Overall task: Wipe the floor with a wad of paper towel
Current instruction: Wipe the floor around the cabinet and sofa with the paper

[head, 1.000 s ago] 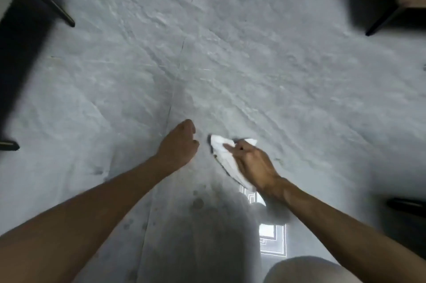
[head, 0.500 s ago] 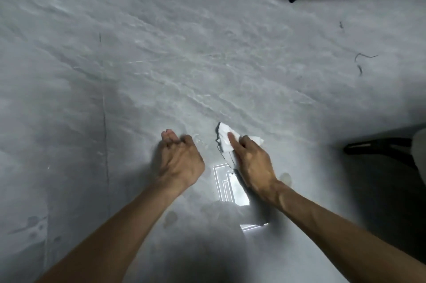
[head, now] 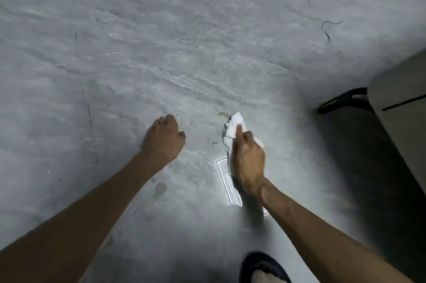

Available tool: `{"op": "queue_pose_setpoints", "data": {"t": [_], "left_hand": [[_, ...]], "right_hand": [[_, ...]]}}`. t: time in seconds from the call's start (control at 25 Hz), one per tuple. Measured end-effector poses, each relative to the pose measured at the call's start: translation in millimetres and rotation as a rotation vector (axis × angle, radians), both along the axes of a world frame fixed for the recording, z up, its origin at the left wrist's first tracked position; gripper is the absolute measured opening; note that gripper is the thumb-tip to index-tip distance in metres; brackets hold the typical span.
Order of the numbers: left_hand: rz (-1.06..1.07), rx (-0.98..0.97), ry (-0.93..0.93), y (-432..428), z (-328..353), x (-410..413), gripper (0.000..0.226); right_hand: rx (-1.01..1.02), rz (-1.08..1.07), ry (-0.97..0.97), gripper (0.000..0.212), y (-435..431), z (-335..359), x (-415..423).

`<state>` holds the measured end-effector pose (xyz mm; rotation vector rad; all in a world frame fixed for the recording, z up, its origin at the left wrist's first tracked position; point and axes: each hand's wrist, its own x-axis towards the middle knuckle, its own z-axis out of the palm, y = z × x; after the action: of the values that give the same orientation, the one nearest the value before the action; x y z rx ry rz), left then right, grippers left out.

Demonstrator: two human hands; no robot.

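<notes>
Head view looks down on a pale grey stone-patterned floor [head: 138, 52], with both bare forearms reaching forward from the lower edge. The right hand [head: 247, 160] grips a white wad of paper towel [head: 232, 126] and presses it onto the floor, index finger stretched along the top of the wad and the other fingers curled around it. The wad lies near the middle of the view, its far tip just beside a small brownish smear [head: 222, 114]. The left hand [head: 164, 142] is clenched in a fist holding nothing, knuckles down on the floor, apart from the wad on its left. A bright rectangular reflection [head: 224, 179] shines on the floor under the right wrist, and a few dull round spots [head: 160, 188] sit beside the left forearm. At the right edge stands a beige piece of furniture [head: 398, 110] on a black leg [head: 341, 100]. A thin dark thread [head: 329, 27] lies farther off, upper right. A dark shoe [head: 262, 264] shows at the bottom edge.
</notes>
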<state>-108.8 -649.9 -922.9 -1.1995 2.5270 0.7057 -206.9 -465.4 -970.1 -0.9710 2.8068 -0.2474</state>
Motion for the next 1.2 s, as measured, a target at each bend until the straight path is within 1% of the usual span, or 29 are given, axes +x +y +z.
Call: {"op": "queue_pose_setpoints", "data": {"t": [0.04, 0.08, 0.12, 0.16, 0.2, 0.24, 0.28, 0.4, 0.44, 0.48, 0.52, 0.56, 0.6, 0.68, 0.72, 0.76, 0.8, 0.84, 0.88, 0.92, 0.96, 1.0, 1.04, 1.08, 1.12, 1.16, 1.2], "left_hand": [[-0.01, 0.002, 0.05, 8, 5, 2, 0.028], [-0.025, -0.013, 0.089, 14, 8, 5, 0.025], [-0.04, -0.031, 0.114, 18, 8, 9, 0.023], [-0.055, -0.046, 0.125, 21, 7, 13, 0.021], [-0.068, -0.055, 0.12, 23, 5, 17, 0.019], [-0.082, -0.06, 0.107, 25, 2, 22, 0.019], [-0.094, -0.067, 0.091, 28, -2, 26, 0.018], [-0.148, -0.105, 0.033, 37, -11, 28, 0.019], [-0.161, -0.105, 0.021, 38, -13, 28, 0.02], [-0.161, -0.091, 0.018, 38, -13, 27, 0.021], [-0.142, -0.058, 0.023, 36, -11, 27, 0.021], [-0.107, -0.005, 0.036, 34, -8, 28, 0.02], [-0.064, 0.057, 0.052, 28, -4, 29, 0.018], [-0.024, 0.169, 0.067, 13, 4, 37, 0.013], [-0.043, 0.187, 0.075, 2, 8, 45, 0.011], [-0.08, 0.181, 0.081, -9, 11, 53, 0.01], [-0.123, 0.155, 0.087, -20, 12, 63, 0.009], [-0.158, 0.108, 0.096, -30, 11, 73, 0.009], [-0.175, 0.058, 0.101, -38, 9, 83, 0.009], [-0.173, 0.019, 0.096, -44, 5, 92, 0.012], [-0.162, -0.001, 0.084, -45, 0, 98, 0.015], [-0.158, -0.003, 0.069, -45, -2, 100, 0.017], [-0.155, -0.002, 0.056, -43, -6, 101, 0.019], [-0.153, -0.007, 0.045, -40, -11, 103, 0.021], [-0.153, -0.025, 0.038, -35, -15, 104, 0.024], [-0.143, -0.054, 0.045, -32, -19, 103, 0.025], [-0.124, -0.077, 0.056, -31, -20, 101, 0.026]], "right_hand": [[0.008, 0.213, -0.059, 0.06, -20, 1, 27], [0.012, 0.443, -0.115, 0.058, -31, 3, 47], [0.008, 0.631, -0.15, 0.054, -34, 5, 55], [-0.013, 0.752, -0.15, 0.052, -30, 9, 46], [-0.048, 0.773, -0.094, 0.05, -19, 9, 26], [-0.077, 0.685, -0.043, 0.049, -2, 8, 1], [-0.084, 0.525, -0.009, 0.047, 20, 8, -28], [-0.005, -0.044, 0.008, 0.046, 92, 9, -104], [0.021, -0.206, 0.036, 0.047, 104, 9, -109], [0.062, -0.31, 0.082, 0.048, 102, 7, -100], [0.103, -0.338, 0.11, 0.049, 91, 7, -82], [0.129, -0.266, 0.099, 0.052, 74, 5, -54], [0.103, -0.084, 0.086, 0.057, 51, -1, -22], [0.033, 0.463, 0.101, 0.062, 4, -6, 44], [0.003, 0.776, 0.159, 0.058, -18, -8, 60], [-0.031, 1.05, 0.182, 0.054, -36, -5, 60], [-0.021, 1.215, 0.163, 0.051, -45, -2, 48], [0.017, 1.289, 0.154, 0.051, -48, 2, 28], [0.09, 1.258, 0.156, 0.053, -49, 7, 1], [0.171, 1.125, 0.175, 0.056, -47, 9, -28], [0.229, 0.912, 0.192, 0.057, -45, 11, -51], [0.218, 0.637, 0.169, 0.055, -46, 13, -67], [0.124, 0.348, 0.108, 0.051, -52, 13, -74], [-0.03, 0.12, 0.045, 0.045, -60, 6, -70], [-0.169, -0.043, -0.032, 0.039, -60, -3, -59], [-0.301, -0.144, -0.1, 0.035, -56, -10, -46], [-0.384, -0.195, -0.179, 0.032, -51, -15, -33]]}}
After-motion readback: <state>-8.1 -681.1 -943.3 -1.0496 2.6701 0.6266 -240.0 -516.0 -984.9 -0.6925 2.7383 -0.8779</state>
